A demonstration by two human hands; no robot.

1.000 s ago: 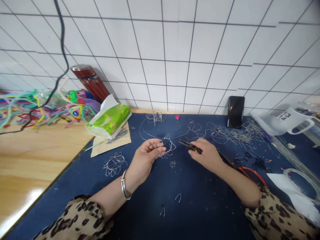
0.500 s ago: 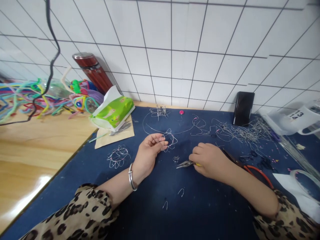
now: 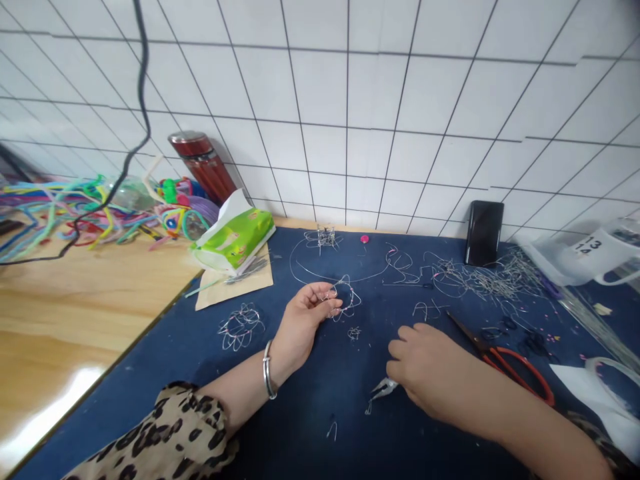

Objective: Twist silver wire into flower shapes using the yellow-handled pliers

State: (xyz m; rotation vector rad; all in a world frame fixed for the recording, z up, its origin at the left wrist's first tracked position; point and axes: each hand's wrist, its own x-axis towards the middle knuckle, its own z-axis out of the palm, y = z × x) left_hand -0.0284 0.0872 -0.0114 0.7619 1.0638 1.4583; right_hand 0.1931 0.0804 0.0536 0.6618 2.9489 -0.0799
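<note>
My left hand [image 3: 307,319] pinches the edge of a looped wire ring [image 3: 349,298] with petal-like bends and tiny pink beads. In my right hand [image 3: 425,373] is a pair of pliers [image 3: 384,387], jaws pointing left and down, the handles mostly hidden in my fist. At the jaw tips is a small bent piece of wire [image 3: 369,407]. Another short bent wire [image 3: 333,431] lies near the front. Between the hands sits a small tangle of wire [image 3: 354,333]. A second looped wire ring [image 3: 241,327] rests left of my left hand.
Orange-handled scissors [image 3: 520,370] lie right of my right hand. Behind are a heap of cut wires [image 3: 480,273], a black phone [image 3: 484,233] leaning on the wall and a clear plastic jug [image 3: 590,253]. At the left are a green tissue pack [image 3: 235,241] and a red flask [image 3: 205,167].
My right hand has moved toward me with the pliers, whose tips are now at the small bent wire near the front. My left hand keeps hold of the ring. The view has tilted up slightly.
</note>
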